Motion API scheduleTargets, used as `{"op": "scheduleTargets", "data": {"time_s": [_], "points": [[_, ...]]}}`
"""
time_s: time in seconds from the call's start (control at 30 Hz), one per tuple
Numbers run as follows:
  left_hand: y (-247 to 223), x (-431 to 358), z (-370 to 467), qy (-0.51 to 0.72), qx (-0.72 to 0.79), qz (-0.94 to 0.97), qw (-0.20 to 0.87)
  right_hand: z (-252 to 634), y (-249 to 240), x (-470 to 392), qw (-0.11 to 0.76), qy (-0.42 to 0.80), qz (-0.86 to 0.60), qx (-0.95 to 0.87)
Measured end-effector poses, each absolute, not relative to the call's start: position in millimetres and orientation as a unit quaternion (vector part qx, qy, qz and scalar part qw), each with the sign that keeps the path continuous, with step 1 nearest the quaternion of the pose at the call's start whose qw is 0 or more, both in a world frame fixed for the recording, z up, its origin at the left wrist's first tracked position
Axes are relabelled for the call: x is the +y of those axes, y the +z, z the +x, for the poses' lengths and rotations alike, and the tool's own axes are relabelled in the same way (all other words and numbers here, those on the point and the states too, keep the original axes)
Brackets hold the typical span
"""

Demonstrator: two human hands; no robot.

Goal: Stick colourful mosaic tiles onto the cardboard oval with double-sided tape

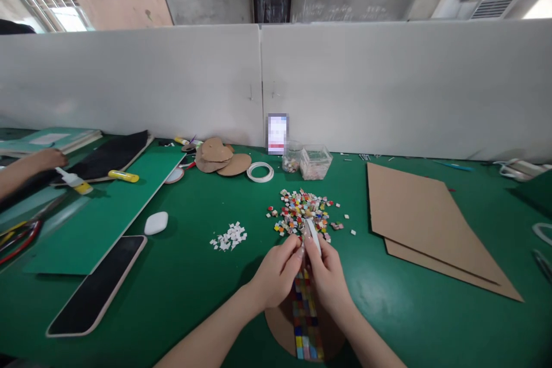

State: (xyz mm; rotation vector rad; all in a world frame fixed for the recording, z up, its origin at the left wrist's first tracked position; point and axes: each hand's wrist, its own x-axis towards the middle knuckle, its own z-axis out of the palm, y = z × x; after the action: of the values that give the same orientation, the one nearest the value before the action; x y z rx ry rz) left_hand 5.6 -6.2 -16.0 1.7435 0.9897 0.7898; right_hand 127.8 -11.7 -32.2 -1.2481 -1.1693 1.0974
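Left hand (280, 270) and right hand (328, 276) pinched together on a small white roll (312, 234), held above a round brown cardboard disc (280, 319) with multicoloured square tiles (306, 322), at the green counter's (181, 299) near edge, loose multicoloured tiles (302, 207) just beyond.

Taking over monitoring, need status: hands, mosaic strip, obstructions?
Right hand holding white roll; left hand pinched beside it, contents hidden. Mosaic strip on cardboard disc, far end hand-covered. Loose tiles just beyond hands.
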Motion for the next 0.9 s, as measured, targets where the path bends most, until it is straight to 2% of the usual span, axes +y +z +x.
{"op": "scheduleTargets", "data": {"time_s": [0.27,0.43,0.67,0.9], "points": [[-19,-6,8,0.36,0.392,0.647,0.546,125,-33,-15,0.523,0.438,-0.537,-0.496],[-24,-7,10,0.387,0.411,0.638,0.524,122,-45,-14,0.544,0.43,-0.561,-0.452],[-39,-13,8,0.356,0.504,0.595,0.515,123,-63,-11,0.562,0.436,-0.566,-0.416],[-35,-16,10,0.37,0.475,0.613,0.512,125,-57,-11,0.554,0.443,-0.559,-0.43]]}}
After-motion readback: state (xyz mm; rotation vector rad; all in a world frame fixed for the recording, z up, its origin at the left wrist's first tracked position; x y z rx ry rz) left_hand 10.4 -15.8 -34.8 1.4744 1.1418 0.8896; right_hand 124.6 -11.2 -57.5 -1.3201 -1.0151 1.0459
